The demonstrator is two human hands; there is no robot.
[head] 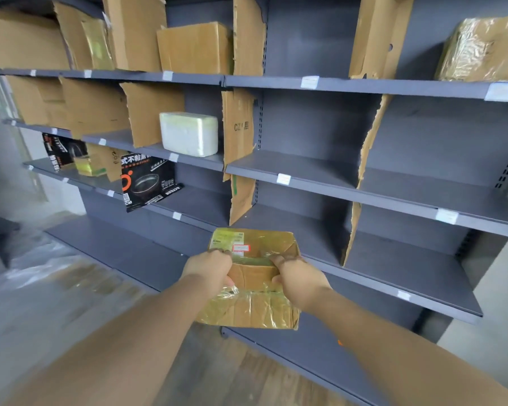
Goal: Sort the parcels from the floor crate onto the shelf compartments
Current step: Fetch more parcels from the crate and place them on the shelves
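1. My left hand [208, 269] and right hand [298, 284] both grip one taped cardboard parcel [251, 306], fingers curled over its top edge, held in the air in front of the lower grey shelf unit [393, 268].
2. Top-row compartments: one brown box [195, 48], one tape-wrapped parcel [481, 48].
3. Second-row compartment: one white foam box [189, 137].

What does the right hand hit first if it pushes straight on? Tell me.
The right hand grips the taped parcel; straight on, the way looks free into the shelf compartment, up to its back panel. Depth is unclear.
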